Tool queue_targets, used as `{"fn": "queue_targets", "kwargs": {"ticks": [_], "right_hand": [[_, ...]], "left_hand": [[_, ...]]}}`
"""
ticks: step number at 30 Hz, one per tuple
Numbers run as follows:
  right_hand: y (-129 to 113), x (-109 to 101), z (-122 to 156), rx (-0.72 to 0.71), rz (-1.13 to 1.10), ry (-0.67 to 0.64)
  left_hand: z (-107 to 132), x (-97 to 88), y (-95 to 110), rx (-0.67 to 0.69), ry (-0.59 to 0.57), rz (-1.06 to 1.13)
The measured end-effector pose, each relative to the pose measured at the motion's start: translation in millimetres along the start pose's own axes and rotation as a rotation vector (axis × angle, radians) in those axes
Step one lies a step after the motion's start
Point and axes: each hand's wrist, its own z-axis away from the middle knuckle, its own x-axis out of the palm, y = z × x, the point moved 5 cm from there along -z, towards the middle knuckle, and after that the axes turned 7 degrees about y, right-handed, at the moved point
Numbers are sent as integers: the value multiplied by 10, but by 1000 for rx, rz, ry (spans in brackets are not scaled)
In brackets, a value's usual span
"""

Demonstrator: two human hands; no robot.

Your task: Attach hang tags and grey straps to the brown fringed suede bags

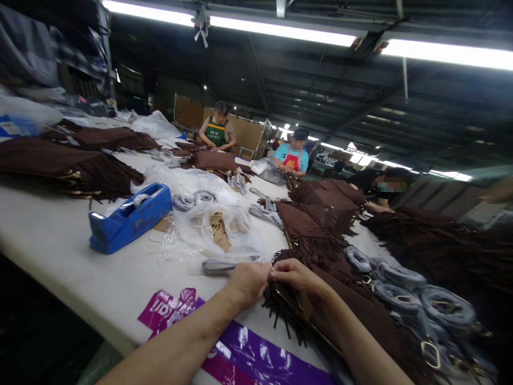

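Observation:
My left hand and my right hand meet at the near end of a dark brown fringed bag. Both hands are closed, with fingertips pinched together. A thin pale string shows at the right fingertips; what the left fingers hold is hidden. Below my right hand hangs a small brown tag, partly covered by the wrist. Along the bag's edge runs a gold-coloured zip, with fringe hanging below it. A grey looped strap lies just beyond my left hand.
A blue tape dispenser stands at left, beside a clear plastic bag with brown tags inside. Purple plastic packaging lies under my forearms. Coiled grey straps and stacked brown bags lie at right. Several people work around the table.

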Motion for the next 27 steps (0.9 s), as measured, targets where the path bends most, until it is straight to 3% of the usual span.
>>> {"fn": "queue_targets", "kwargs": {"ticks": [7, 12, 17, 27], "right_hand": [[-54, 45, 56, -19, -33, 52], [-147, -40, 177, -80, -38, 175], [-163, 11, 301, -134, -63, 306], [-233, 193, 245, -302, 43, 390]], "left_hand": [[-26, 4, -7, 8, 57, 30], [-69, -177, -194, -123, 195, 454], [-117, -157, -311, -313, 191, 1070], [-128, -169, -245, -292, 198, 1271]]}}
